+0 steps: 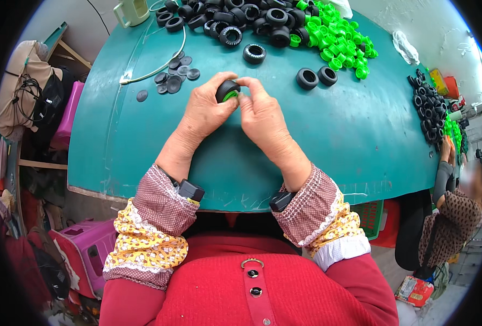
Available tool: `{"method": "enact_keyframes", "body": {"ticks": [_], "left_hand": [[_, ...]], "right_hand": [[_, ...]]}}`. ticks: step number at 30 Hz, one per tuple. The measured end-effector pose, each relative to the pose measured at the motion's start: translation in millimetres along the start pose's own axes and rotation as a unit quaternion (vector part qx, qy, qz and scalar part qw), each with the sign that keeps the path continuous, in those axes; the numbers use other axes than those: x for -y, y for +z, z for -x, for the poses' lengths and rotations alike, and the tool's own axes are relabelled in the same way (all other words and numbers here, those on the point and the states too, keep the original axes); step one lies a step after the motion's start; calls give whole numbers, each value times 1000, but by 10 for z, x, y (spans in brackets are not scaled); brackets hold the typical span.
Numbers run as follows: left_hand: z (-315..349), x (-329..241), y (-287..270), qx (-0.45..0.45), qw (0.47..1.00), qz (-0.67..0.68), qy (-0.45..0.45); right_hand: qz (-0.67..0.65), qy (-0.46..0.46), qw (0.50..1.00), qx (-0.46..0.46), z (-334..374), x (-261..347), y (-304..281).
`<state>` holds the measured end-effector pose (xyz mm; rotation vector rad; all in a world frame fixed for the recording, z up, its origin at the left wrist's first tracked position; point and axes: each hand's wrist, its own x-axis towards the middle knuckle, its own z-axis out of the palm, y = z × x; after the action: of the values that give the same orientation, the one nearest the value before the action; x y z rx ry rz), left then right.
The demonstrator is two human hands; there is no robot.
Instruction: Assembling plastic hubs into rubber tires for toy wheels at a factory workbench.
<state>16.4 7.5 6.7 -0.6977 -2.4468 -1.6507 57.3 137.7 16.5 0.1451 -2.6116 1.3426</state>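
Observation:
Above the green table (328, 141), a small black toy tyre (227, 88) with a bright green wheel hub (230, 96) in its opening is between my two hands. My left hand (207, 107) grips the tyre from the left with thumb and fingers. From the right, my right hand (263, 113) presses its thumb and forefinger against the tyre's edge. Part of the hub is hidden by the tyre and my fingers. Just beyond my left hand lie several flat black discs (173, 83). A single tyre (254, 53) lies past my hands.
Black tyres (231, 36) are heaped along the far side, beside a pile of green hubs (336, 43). Two tyres (307, 79) lie to the right. A pale hoop (159, 69) and a mug (131, 12) are at far left. A co-worker (452, 212) sits at the right edge.

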Motion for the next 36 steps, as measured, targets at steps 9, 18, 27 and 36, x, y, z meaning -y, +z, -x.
{"method": "enact_keyframes", "body": {"ticks": [9,18,27,36], "left_hand": [[-20,44,4,14,1000,-11,5],[-21,76,20,42,998,6,-51],[-32,103,57,-3,999,-45,-2],[-70,243,15,-73,997,-23,-35]], "right_hand": [[20,-2,1000,0,28,45,-1],[15,-32,999,-2,20,-10,37],[37,-39,998,17,15,10,18],[-15,-24,999,42,169,64,-251]]}}
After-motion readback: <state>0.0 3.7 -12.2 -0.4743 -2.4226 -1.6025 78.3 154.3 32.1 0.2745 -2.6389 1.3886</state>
